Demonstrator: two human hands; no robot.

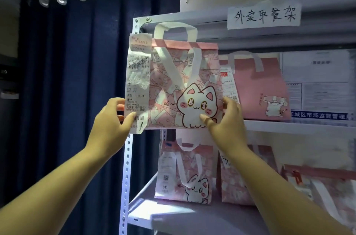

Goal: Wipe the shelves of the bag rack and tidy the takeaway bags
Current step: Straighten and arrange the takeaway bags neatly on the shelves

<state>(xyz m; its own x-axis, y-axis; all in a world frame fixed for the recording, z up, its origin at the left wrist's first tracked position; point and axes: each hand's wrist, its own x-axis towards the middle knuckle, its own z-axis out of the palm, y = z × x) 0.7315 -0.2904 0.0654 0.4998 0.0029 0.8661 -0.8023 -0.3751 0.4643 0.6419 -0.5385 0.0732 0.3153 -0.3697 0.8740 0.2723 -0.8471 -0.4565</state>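
Pink cat bag (185,84) gripped by left hand (113,121) and right hand (227,119), contents hidden, receipt (137,80) attached

Up at the left end of the bag rack (289,124), a cat-print takeaway bag (185,84) is held in front of the upper shelf, the left hand (113,119) at its lower left corner, the right hand (226,117) at its lower right. A long receipt (137,80) hangs down the bag's left edge, under the left thumb. Behind and to the right, a second bag (258,88) stands on that shelf. Above it, a handwritten label (264,16) sits on the top rail. On the shelf below, three more bags stand side by side. A curtain (77,90) hangs left of the rack.
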